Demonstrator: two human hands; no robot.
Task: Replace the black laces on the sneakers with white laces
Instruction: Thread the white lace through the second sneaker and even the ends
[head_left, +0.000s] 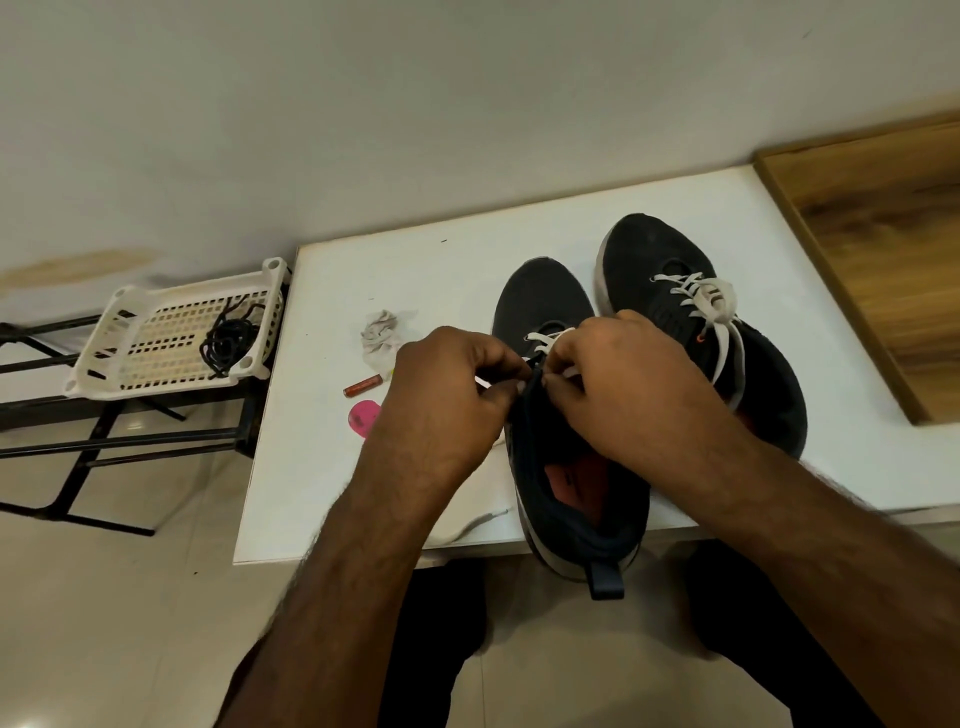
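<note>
Both hands busy over the near sneaker (566, 415). Left hand (452, 384) curled tight, fingertips pinching white lace (545, 340) at the throat of the shoe. Right hand (618, 374) curled too, thumb and fingers nipping the same lace just across from the left, knuckles almost touching. Exact eyelet hidden behind the fingers, cannot tell which one.

Near sneaker lying toe away, heel hanging over the front edge of the white table (322, 467), pull tab dangling down. White lace crossing the lower eyelets, loose tail (483, 519) trailing on the tabletop left of the heel. Orange-red insole showing inside the opening.

Second sneaker (675, 291) just beside, to the right and a bit further back, touching the near one. Already threaded in white, ends draped loose over its side toward the collar.

Left of the shoes, on the table: crumpled tissue (382, 335), small reddish tube (362, 386) near it, pink round thing (363, 415) partly tucked behind the left wrist.

Off the table to the left, white plastic basket (156, 332) sitting on a black metal frame (78, 452). Black laces (226, 345) bundled in a tangle inside it, well apart from the shoes.

Wooden panel (878, 249) along the table's right side. Pale wall behind, tiled floor below.
</note>
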